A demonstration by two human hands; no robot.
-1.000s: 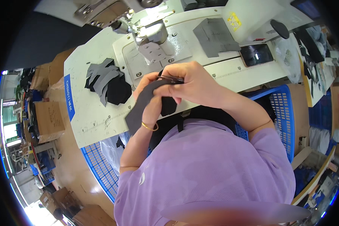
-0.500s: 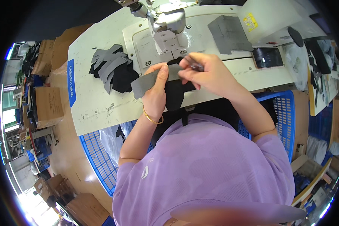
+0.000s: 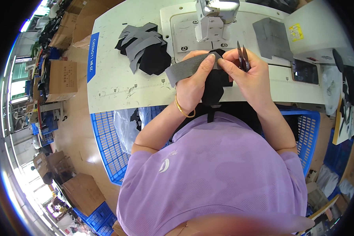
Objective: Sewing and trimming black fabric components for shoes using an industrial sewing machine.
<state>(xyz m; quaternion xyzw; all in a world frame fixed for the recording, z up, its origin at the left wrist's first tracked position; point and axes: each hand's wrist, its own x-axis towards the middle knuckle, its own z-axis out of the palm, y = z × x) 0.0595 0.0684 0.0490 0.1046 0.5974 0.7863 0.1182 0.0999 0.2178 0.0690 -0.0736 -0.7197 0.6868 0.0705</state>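
My left hand [image 3: 193,87] is closed on a grey and black fabric piece [image 3: 185,69], its thumb pressed on the grey top side. A black part [image 3: 213,88] of the piece hangs toward the table's front edge. My right hand [image 3: 255,80] holds a pair of thread snips [image 3: 243,59] in its fingers, the dark blades pointing away from me and slightly apart. Right thumb and left thumb nearly meet at the grey part's right end, where the right fingertips also pinch the fabric. Fingers beneath the piece are partly hidden.
Just beyond my hands stands the sewing machine head [image 3: 214,25]. Loose grey and black cut pieces [image 3: 147,49] lie to the left on the white table [image 3: 124,100]. Grey pieces [image 3: 272,37] and a phone [image 3: 306,72] are at right. Blue baskets [image 3: 106,135] stand below the edge.
The view has shifted, so the table appears further right. My right fingers have come down to the fabric's end beside the left thumb, and the snips now point away from me.
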